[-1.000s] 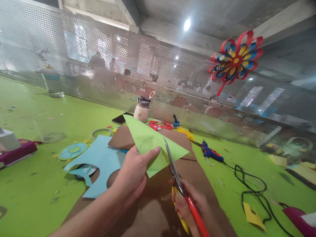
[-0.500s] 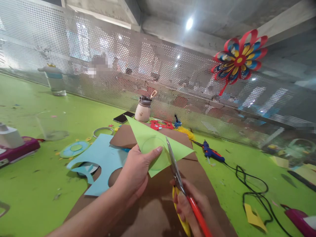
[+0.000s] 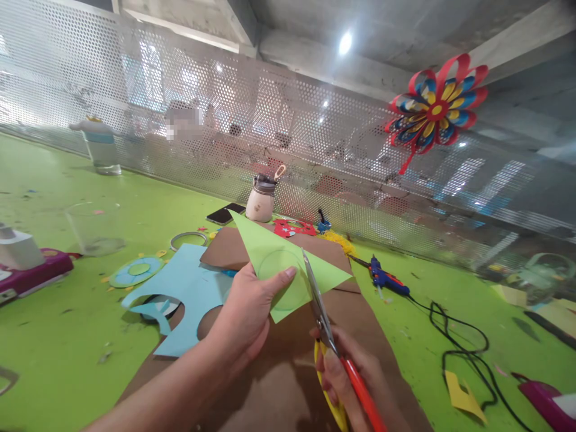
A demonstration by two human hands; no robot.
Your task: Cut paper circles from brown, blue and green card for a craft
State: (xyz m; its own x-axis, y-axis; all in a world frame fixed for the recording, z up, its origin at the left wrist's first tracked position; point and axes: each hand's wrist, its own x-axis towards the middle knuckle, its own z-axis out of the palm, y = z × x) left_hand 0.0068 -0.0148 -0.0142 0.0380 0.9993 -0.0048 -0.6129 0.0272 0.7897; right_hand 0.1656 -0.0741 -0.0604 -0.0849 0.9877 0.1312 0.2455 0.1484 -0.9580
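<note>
My left hand (image 3: 252, 306) pinches a piece of light green paper (image 3: 270, 246), its thumb lying on top. A faint circle is drawn on the paper near the thumb. In my right hand (image 3: 346, 372) is a pair of scissors (image 3: 321, 318) with one red and one yellow handle. The scissor blades meet the paper just right of the drawn circle. Beneath both hands lies brown cardboard (image 3: 279, 372). Left of my left hand rests light blue paper (image 3: 193, 282) with round cutouts.
A blue glue gun (image 3: 389, 281) with a black cord lies to the right. Behind the paper stand a white bottle (image 3: 260, 201), a black phone (image 3: 225, 213) and red cut paper (image 3: 294, 227). A clear cup (image 3: 94, 231) stands left. A perforated metal screen (image 3: 288, 126) borders the green table (image 3: 58, 336).
Almost nothing differs. Both hands, the green paper and the scissors keep nearly the same positions.
</note>
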